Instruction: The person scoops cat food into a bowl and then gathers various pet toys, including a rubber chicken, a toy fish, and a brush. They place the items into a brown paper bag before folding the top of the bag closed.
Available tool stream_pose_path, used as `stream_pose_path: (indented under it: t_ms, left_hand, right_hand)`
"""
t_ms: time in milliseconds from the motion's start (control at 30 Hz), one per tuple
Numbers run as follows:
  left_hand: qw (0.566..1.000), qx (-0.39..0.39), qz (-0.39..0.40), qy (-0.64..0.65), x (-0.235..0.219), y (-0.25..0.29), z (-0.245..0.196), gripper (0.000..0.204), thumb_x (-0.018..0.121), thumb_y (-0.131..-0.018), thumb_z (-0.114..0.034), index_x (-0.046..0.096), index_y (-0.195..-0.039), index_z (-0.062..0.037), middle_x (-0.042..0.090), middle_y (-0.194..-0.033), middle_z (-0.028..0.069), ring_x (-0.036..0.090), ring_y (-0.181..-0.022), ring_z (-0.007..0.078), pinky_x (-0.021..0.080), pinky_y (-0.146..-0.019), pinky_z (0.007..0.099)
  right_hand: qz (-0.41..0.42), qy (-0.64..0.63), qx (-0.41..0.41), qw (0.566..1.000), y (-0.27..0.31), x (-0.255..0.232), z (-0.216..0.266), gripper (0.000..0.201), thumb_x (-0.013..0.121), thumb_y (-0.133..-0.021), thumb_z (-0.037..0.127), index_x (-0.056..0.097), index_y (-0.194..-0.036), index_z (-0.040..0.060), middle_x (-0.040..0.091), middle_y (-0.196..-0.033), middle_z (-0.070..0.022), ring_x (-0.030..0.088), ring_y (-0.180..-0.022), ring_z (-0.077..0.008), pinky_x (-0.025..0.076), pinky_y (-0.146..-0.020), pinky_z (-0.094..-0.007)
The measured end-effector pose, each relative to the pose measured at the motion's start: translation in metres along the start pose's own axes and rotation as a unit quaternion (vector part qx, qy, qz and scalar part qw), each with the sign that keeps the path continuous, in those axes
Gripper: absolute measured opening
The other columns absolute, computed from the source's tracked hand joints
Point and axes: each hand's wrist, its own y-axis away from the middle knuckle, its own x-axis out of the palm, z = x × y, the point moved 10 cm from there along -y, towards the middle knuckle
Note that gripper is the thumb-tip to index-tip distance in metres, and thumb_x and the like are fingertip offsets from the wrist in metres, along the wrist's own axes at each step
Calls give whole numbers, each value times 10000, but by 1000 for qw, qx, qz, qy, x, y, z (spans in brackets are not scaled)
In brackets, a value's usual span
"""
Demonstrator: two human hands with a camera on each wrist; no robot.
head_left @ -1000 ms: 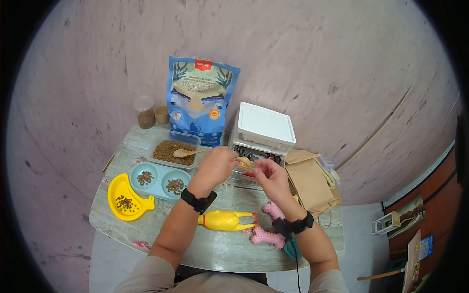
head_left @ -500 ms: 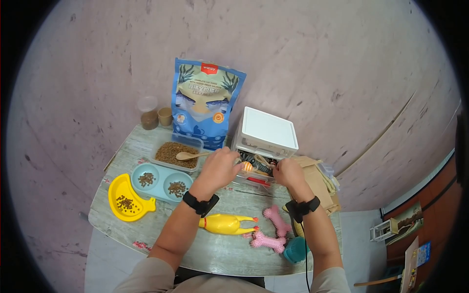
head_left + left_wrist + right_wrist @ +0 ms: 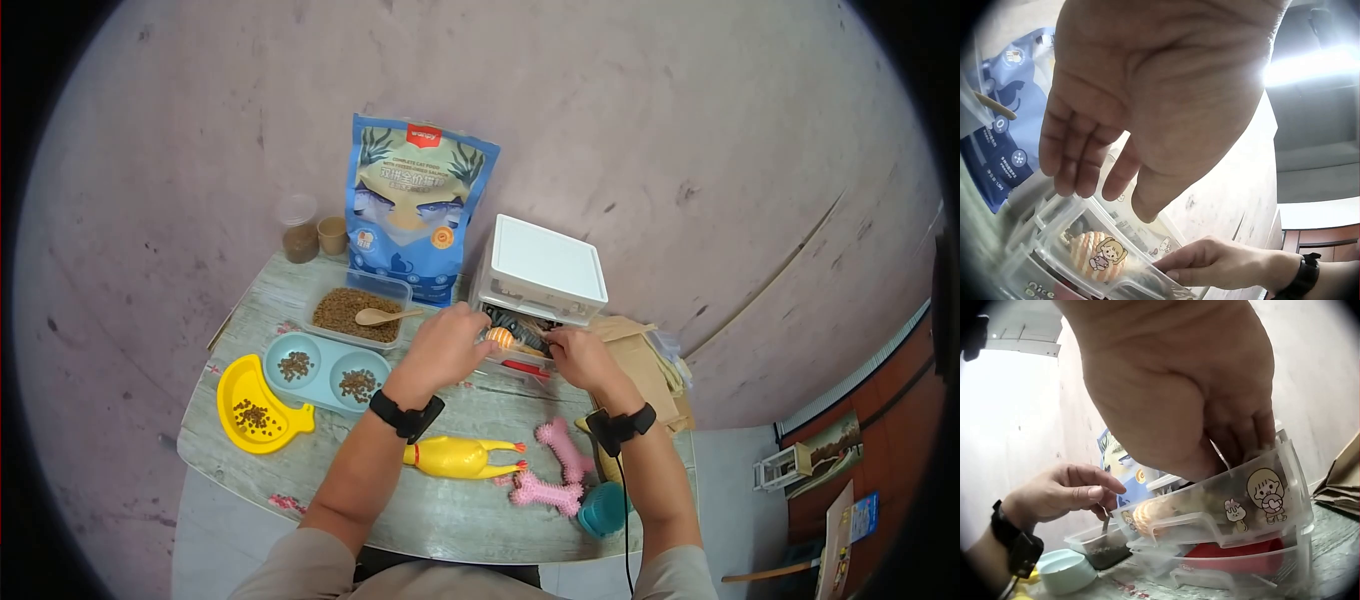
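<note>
A white drawer unit (image 3: 545, 262) stands at the back of the table, with a clear drawer (image 3: 520, 352) pulled out. An orange striped ball (image 3: 500, 338) (image 3: 1099, 256) (image 3: 1150, 515) lies in that drawer (image 3: 1054, 247) (image 3: 1241, 500). My left hand (image 3: 455, 335) (image 3: 1147, 94) (image 3: 1066, 494) hovers over the drawer's left end, fingers relaxed, holding nothing. My right hand (image 3: 575, 352) (image 3: 1222, 265) (image 3: 1197, 381) reaches into the drawer's right end behind its front wall. The fingertips are hidden among dark items, so I cannot tell whether they hold anything.
A blue cat food bag (image 3: 420, 200) and two small jars (image 3: 300, 230) stand behind. A kibble tub with a wooden spoon (image 3: 350, 310), a blue double bowl (image 3: 325, 368) and a yellow bowl (image 3: 255, 405) sit left. A rubber chicken (image 3: 460, 455), pink bone toys (image 3: 555, 470) and paper bags (image 3: 650, 365) lie near.
Both hands held a small object together in front of the drawer. The right hand then moved forward into the drawer and stays there; the left hand let go and hovers over the ball.
</note>
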Motion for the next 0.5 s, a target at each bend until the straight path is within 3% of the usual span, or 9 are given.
stream_pose_path:
  t_ms: [167, 200, 267, 400, 500]
  left_hand:
    - [1000, 0, -14, -6, -5, 1, 6, 340, 718, -824, -240, 676, -1071, -11, 619, -968, 169, 606, -940, 348, 491, -811, 421]
    - [1000, -4, -21, -4, -8, 1, 8, 345, 719, -823, -243, 675, -1068, -5, 622, -966, 169, 608, -941, 344, 491, -811, 418]
    - [1000, -10, -17, -5, -8, -1, 8, 347, 719, -823, -247, 675, -1063, 1, 625, -955, 170, 610, -935, 342, 492, -807, 416]
    - [1000, -11, -10, -4, -5, 0, 12, 347, 717, -826, -252, 676, -1052, 7, 633, -922, 176, 616, -907, 343, 495, -793, 411]
    - [1000, -3, -17, -1, -9, 1, 8, 342, 716, -826, -247, 676, -1051, 8, 634, -909, 175, 619, -887, 345, 495, -780, 411]
  right_hand:
    - [-168, 6, -90, 982, 35, -50, 55, 105, 593, -803, 31, 672, -853, -15, 645, -820, -211, 632, -812, -403, 509, -740, -484]
    - [-168, 7, -89, 982, 40, -44, 59, 105, 593, -803, 31, 672, -853, -15, 645, -820, -211, 632, -812, -403, 509, -740, -484]
    - [33, -96, -65, 993, 47, 4, 61, 131, 599, -803, 22, 688, -891, -19, 661, -863, -200, 639, -846, -394, 520, -748, -450]
    - [-11, -64, -36, 997, 36, 11, 46, 116, 613, -782, 8, 685, -866, -27, 654, -815, -190, 638, -817, -393, 520, -741, -460]
    - [-10, -28, -42, 999, 27, 12, 42, 168, 607, -777, -8, 683, -926, -27, 654, -870, -202, 634, -838, -393, 519, -767, -458]
